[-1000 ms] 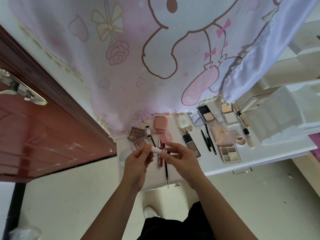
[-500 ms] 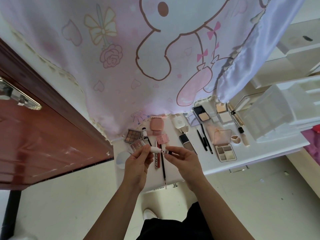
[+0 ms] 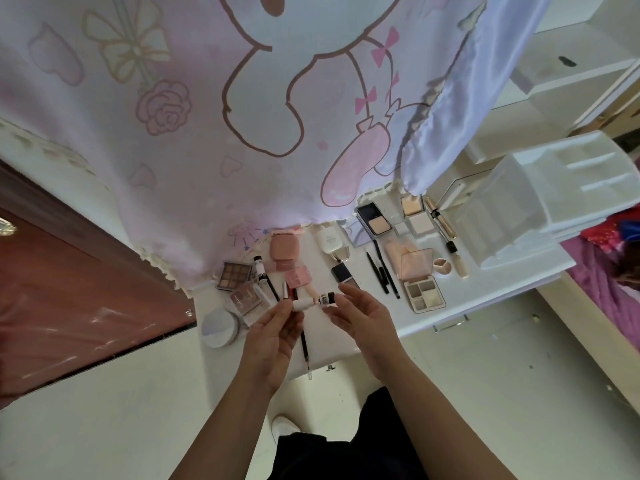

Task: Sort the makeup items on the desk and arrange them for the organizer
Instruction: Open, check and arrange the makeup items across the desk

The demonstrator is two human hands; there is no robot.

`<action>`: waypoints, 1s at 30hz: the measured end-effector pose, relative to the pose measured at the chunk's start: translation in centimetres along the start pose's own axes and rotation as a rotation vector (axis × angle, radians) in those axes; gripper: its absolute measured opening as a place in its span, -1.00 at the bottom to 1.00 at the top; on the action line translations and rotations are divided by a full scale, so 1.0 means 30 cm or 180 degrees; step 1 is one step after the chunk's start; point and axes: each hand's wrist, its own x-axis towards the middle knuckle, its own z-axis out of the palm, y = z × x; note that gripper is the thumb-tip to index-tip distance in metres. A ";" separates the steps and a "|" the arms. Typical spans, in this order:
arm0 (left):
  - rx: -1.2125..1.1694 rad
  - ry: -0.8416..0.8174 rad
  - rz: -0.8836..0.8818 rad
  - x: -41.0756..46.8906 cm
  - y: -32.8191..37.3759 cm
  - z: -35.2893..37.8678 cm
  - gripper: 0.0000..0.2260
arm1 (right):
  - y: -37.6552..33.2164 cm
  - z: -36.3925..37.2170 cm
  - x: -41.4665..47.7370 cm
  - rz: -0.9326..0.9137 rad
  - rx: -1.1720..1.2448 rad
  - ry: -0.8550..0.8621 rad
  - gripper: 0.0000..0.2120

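Black clothing (image 3: 346, 455): bottom centre of the frame, a white shoe (image 3: 284, 426) just left of it on the pale floor.
Left hand (image 3: 273, 336): lower centre, thumb and fingertips pinching the white end of the tube (image 3: 306, 303).
Right hand (image 3: 362, 315): just right of the left hand, fingers loose and spread, holding nothing; its fingertips are just beside the tube's dark end, and whether they touch cannot be told.
Tube: small, lying level between the hands, over the near left part of the white bench (image 3: 485, 287).
Pencil (image 3: 304, 346): flat on the bench beneath the hands, its tip at the near edge.
Round compact (image 3: 220, 327): white, at the bench's left corner, left of the left hand.
Palettes: a brown palette (image 3: 234, 274) and a clear-lidded palette (image 3: 247, 299) just above the round compact.
Bottles: a white bottle (image 3: 329, 239) and a dark bottle (image 3: 344, 275) above the right hand, a pink compact (image 3: 282, 251) left of them.
Quad palette (image 3: 424, 292): lid raised, right of centre on the bench.
Organizer (image 3: 554, 199): white, with compartments, on the bench's right end, upper right.
Curtain (image 3: 207, 116): pink cartoon print across the top, hem reaching the bench's far edge.
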 end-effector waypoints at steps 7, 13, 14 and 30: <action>-0.0351 -0.0062 -0.0667 0.102 -0.147 0.066 -0.73 | -0.029 -0.170 0.113 0.0266 -0.0004 0.0402 -0.78; -0.0189 -0.0209 -0.0967 0.220 -0.274 0.176 -0.82 | -0.021 -0.343 0.210 0.0648 -0.0450 0.0627 -0.79; -0.0173 -0.0231 -0.1002 0.241 -0.294 0.199 -0.81 | -0.012 -0.372 0.226 0.0728 -0.0575 0.0650 -0.79; 0.2042 0.1642 -0.0058 0.438 -0.521 0.468 -0.88 | 0.055 -0.563 0.367 0.1121 -0.1635 0.0489 -0.79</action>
